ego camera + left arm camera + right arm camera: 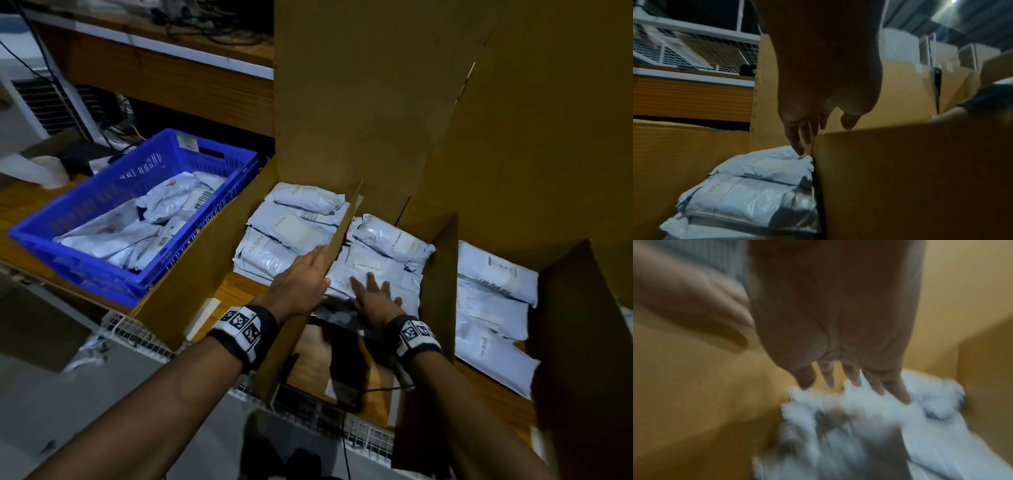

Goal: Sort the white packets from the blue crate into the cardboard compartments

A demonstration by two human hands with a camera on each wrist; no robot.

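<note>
The step in hand looks like settling a white packet (373,274) onto the pile in the middle cardboard compartment (440,260). The right hand (375,301) lies flat on that packet, fingers straight and spread, gripping nothing. The left hand (305,277) reaches along the cardboard divider (342,236) between the left and middle compartments, fingers extended and holding nothing; whether it touches the divider's edge is my guess, not certain. The right wrist view is too blurred to add detail.

Next, I judge, both hands must lift clear and go back to the blue crate (85,270) at the left, where crumpled packets remain.

The packets are glossy white plastic mailers with pale labels and handwriting, soft and wrinkled. 3 compartments show flat, overlapping stacks of them.
</note>
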